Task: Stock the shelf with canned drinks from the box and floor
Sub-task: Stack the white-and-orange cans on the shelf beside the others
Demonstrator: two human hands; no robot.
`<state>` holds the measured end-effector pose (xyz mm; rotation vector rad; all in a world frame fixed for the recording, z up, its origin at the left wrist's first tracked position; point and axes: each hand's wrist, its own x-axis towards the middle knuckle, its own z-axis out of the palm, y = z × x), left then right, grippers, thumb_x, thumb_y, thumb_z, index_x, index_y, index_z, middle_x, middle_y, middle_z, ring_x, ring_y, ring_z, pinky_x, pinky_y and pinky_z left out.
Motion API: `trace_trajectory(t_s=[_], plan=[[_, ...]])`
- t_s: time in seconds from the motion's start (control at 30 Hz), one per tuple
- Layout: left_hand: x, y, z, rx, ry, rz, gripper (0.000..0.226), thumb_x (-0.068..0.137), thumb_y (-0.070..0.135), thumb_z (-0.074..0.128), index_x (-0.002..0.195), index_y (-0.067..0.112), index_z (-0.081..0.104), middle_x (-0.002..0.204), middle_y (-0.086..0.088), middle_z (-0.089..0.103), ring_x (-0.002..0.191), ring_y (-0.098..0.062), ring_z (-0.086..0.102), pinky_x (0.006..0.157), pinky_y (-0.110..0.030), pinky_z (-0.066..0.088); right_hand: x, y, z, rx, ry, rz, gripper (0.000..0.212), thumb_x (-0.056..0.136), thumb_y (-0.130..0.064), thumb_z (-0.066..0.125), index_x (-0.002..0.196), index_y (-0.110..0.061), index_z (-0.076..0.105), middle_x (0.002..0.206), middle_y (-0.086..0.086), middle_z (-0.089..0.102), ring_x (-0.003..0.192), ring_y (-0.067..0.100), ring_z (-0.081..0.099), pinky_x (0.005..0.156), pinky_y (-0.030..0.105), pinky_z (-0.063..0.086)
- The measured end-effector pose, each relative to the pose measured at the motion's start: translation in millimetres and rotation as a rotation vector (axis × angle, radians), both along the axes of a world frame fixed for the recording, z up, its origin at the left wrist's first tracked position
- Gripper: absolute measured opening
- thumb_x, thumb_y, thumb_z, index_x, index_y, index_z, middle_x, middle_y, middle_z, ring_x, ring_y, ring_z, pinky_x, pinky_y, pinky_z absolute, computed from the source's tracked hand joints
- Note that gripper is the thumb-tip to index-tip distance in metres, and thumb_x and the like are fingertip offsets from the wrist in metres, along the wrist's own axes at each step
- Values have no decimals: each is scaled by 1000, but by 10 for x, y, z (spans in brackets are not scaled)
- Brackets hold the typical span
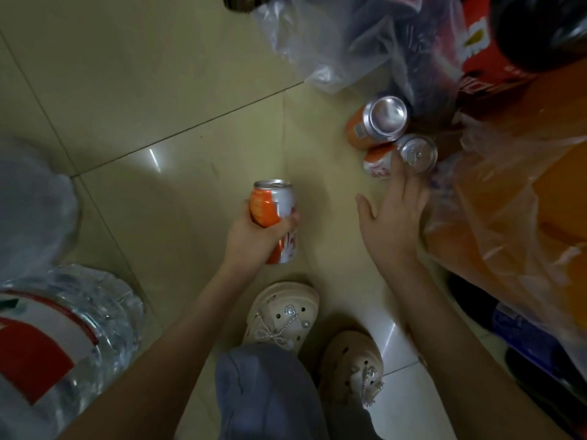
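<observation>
**One can in hand, two more on the floor beside the wrapped packs**

From my seat, the clutter first: a crinkled clear plastic bag (333,42) sprawls across the top, over dark goods I cannot identify; a red box (482,61) sits behind it at the upper right, cut off by the frame edge, its lettering unreadable; a wrapped orange pack (524,201) fills the right side under loose film; a big water jug (73,328) crowds the lower left (only part of its red-and-white label shows); a pair of cream clogs (282,315) stands on the tiled floor (158,90) at the bottom.

The left hand (254,239) grips the held can (271,211), orange and white, fingers and thumb curled round its body, over bare tiles in mid-frame. The right hand (394,217) is spread wide and holds nothing; its fingertips (396,163) reach the lower can (416,150), which lies on its side just beside the wrapped pack; whether they press it I cannot tell. The upper can (378,122) lies touching it, against the clear bag, silver end toward me.
</observation>
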<state>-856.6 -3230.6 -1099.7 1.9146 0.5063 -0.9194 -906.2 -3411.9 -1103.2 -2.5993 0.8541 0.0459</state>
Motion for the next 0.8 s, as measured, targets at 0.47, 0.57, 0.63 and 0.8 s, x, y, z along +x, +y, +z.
trace_trajectory(t_s=[0.47, 0.57, 0.63, 0.8], plan=[[-129, 137, 67, -296, 238, 217, 77, 53, 41, 80, 115, 17, 41, 112, -7, 62, 93, -18, 69, 83, -39, 56, 276, -117, -111, -48, 134, -203, 79, 84, -33, 66, 141, 1, 24, 138, 21, 34, 126, 33, 37, 104, 26, 18], [-153, 210, 191, -342, 275, 203, 78, 54, 43, 80, 120, 19, 46, 115, -7, 65, 96, -20, 69, 85, -43, 55, 158, 20, -36, 56, 71, -225, 70, 74, -31, 76, 122, 9, 46, 116, 27, 49, 107, 39, 50, 92, 29, 27], [-158, 255, 387, -371, 271, 217, 66, 62, 35, 78, 120, 22, 49, 115, -7, 66, 96, -19, 69, 82, -40, 56, 22, 149, 88, 172, 38, -268, 73, 66, -28, 82, 120, 9, 49, 111, 26, 52, 101, 39, 52, 88, 30, 32], [-59, 371, 1289, -470, 277, 286, 68, 60, 24, 77, 122, 13, 52, 104, -8, 67, 89, -20, 67, 75, -36, 56, -208, 357, 1119, 505, -20, -344, 66, 64, -17, 82, 120, -4, 50, 111, 2, 59, 97, 11, 57, 76, 1, 34]])
